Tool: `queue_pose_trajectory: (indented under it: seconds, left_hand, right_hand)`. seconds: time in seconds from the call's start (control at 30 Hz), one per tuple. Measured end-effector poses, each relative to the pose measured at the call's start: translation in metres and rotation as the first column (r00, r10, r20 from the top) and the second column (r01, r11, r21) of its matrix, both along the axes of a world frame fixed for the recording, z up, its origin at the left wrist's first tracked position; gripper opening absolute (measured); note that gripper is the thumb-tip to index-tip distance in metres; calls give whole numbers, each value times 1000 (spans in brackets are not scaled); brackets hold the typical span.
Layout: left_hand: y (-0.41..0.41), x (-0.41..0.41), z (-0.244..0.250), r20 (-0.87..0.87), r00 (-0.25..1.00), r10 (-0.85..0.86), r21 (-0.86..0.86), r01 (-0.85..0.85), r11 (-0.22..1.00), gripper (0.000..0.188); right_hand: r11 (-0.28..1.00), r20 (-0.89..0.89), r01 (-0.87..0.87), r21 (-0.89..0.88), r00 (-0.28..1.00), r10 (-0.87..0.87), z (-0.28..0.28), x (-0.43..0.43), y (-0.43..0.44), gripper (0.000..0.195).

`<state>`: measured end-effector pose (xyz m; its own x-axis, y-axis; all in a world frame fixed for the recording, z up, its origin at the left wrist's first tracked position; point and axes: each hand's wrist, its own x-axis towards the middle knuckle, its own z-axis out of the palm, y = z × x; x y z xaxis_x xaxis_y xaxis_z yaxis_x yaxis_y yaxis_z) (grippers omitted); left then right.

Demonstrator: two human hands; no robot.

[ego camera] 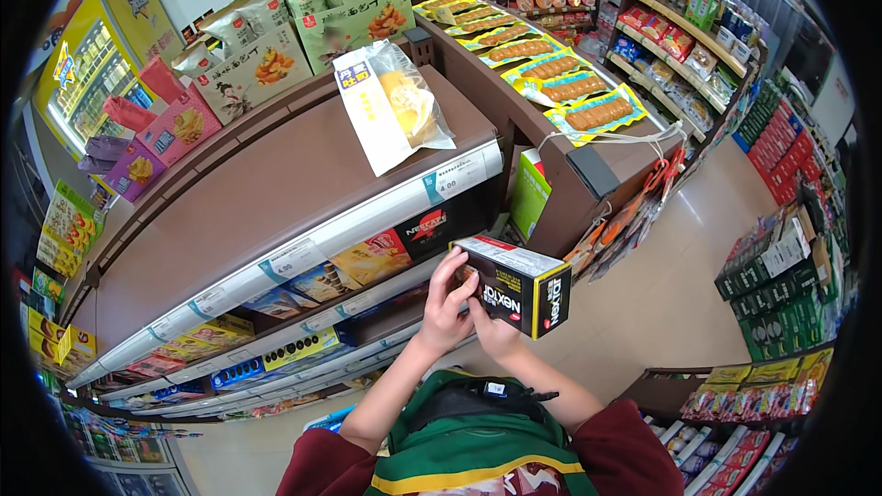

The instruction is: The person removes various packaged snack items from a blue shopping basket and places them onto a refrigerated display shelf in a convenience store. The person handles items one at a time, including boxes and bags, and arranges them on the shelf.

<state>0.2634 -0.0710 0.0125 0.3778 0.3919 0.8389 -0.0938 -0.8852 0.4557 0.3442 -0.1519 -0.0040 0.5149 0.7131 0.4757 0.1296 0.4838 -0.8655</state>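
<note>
Both hands hold a black Nextar box [513, 286] with yellow edges, its printing upside down to me. My left hand [444, 300] has its fingers against the box's left end. My right hand [493, 332] is at the lower side of the box, its thumb close to the left hand's fingers; part of its grip is hidden behind the box. The box is tilted in front of a brown shelf unit [275, 179]. A clear and white bag of bread [396, 107] lies on the unit's top shelf, up and left of my hands.
Packs of sausages [572, 86] lie in a row on a brown-edged stand at the back right. Snack cartons [255, 69] line the shelf's rear edge. Below the white price rail [296, 258] sit boxed goods. Stacked dark green cartons [772, 282] stand across the aisle floor [648, 289].
</note>
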Motion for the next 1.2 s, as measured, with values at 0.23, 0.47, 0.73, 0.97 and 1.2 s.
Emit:
queue_pose_trajectory:
  seconds: [0.23,0.47,0.73,0.97,1.2]
  left_hand:
    - [0,-16,5,-208,970,123,-24,-131,991,55]
    - [10,-35,1,-229,958,173,-96,-199,975,56]
    - [17,-39,-7,-221,958,184,-66,-203,977,65]
    - [21,-39,-10,-200,972,126,-158,-159,975,64]
    - [24,-34,-4,-211,970,122,-159,-157,975,61]
  right_hand:
    - [908,404,346,-238,885,-231,-68,27,23,66]
    - [849,467,501,-168,799,-379,-66,28,70,23]
    - [873,538,487,-27,743,-398,-19,46,85,20]
    - [817,640,554,-162,689,-340,10,56,90,65]
    - [800,671,535,-270,701,-243,40,58,99,85]
